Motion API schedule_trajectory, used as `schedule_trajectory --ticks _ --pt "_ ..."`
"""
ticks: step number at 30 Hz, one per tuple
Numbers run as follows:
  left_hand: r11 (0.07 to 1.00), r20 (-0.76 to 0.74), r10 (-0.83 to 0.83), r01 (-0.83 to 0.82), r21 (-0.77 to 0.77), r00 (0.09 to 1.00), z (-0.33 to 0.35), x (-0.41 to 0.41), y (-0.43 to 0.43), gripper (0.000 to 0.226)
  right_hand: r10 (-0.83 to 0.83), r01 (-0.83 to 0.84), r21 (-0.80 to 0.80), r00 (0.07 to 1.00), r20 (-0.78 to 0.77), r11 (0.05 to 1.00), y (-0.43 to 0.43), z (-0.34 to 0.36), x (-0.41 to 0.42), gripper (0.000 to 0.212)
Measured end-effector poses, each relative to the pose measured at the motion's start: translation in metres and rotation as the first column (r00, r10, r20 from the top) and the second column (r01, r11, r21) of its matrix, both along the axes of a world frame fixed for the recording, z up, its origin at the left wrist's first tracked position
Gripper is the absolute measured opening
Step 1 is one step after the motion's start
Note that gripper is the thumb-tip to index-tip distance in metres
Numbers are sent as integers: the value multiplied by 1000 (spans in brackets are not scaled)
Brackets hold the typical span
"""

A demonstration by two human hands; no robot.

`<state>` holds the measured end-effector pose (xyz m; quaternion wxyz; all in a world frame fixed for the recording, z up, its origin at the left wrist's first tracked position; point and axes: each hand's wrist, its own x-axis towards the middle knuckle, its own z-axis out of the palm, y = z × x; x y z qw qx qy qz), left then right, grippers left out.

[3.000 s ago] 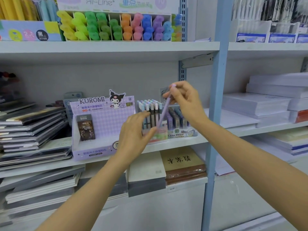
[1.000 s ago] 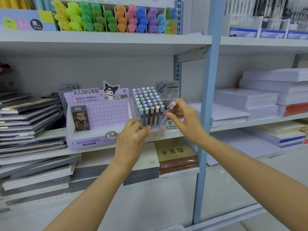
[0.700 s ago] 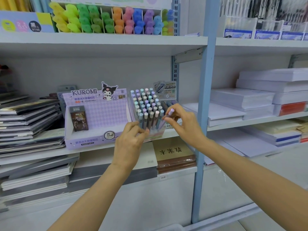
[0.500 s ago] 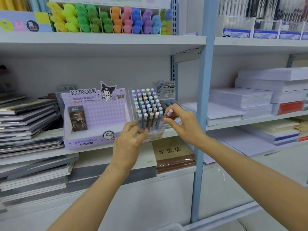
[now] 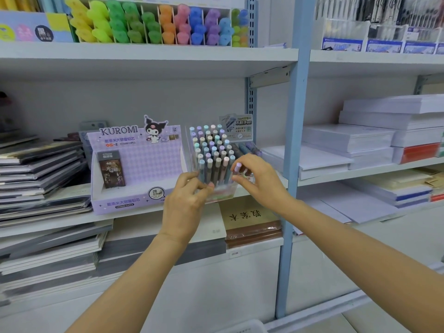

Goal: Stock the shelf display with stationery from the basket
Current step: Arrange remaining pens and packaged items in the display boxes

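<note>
The clear stand sits at the front edge of the middle shelf, near its right end, just left of the blue post. It is packed with upright pastel-capped pens. The left hand grips the stand's front left corner, its fingers curled against the clear wall and the thumb at the front. The right hand is at the front right corner and pinches a lilac pen between thumb and fingertips; the pen leans slightly, cap up, beside the front row. Its lower end is hidden behind the fingers, so it may or may not be seated in the stand.

Touching the stand's left side is a purple Kuromi box holding one dark pack. Notebooks are stacked at the shelf's left end. Beyond the post, white paper lies in piles. On the shelf above, highlighters stand sorted by colour.
</note>
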<state>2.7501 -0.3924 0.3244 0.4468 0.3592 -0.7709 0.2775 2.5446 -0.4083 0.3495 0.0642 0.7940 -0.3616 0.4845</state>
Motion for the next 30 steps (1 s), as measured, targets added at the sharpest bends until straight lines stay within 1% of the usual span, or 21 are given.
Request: schedule_trajectory --ticks 3,4,7,9,10,13,14,17,20,22,25,26,27,28,30 --pt "1000 2 -14 14 10 1000 1 1 0 24 18 -18 -10 995 99 1000 1 -2 3 33" --pt "1000 0 -17 17 13 1000 1 1 0 23 13 -9 -38 994 110 999 1 -1 5 32" --pt "1000 -12 -20 20 24 1000 2 0 -1 20 -34 44 -111 996 87 993 -1 4 8 14" --pt "999 -28 -29 29 19 999 3 0 -4 16 -50 62 -109 993 110 992 -5 8 10 14" --pt "999 -38 -34 34 17 999 5 0 -6 14 -44 55 -90 992 115 994 -6 9 10 20" --pt "998 -74 -54 57 26 996 8 0 -13 9 -15 14 21 997 72 1000 -9 -1 10 59" --pt "997 -87 -62 65 36 994 9 0 -15 7 -20 17 54 998 59 998 -10 -7 10 69" --pt "993 -114 -89 96 62 990 12 0 -22 10 -33 19 131 994 106 991 -18 -17 12 84" --pt "989 -146 -112 125 85 983 16 2 -29 16 -18 -13 185 986 166 983 -31 -15 20 92" --pt "983 -147 -109 128 132 983 18 3 -33 23 -2 -38 206 982 191 978 -39 -13 22 89" --pt "962 -118 -116 141 233 986 17 5 -42 37 -63 40 210 992 105 977 -48 -13 22 76" --pt "957 -106 -120 144 252 987 15 7 -43 43 -82 59 206 991 104 977 -49 -15 22 72" --pt "957 -88 -121 140 253 989 11 9 -43 49 -104 83 179 988 111 980 -48 -17 23 69" --pt "963 -72 -115 129 235 991 4 13 -42 53 -128 113 120 984 123 986 -46 -21 24 65" --pt "987 -62 -80 88 138 995 -18 21 -37 51 -114 122 -38 978 175 992 -37 -34 28 51"
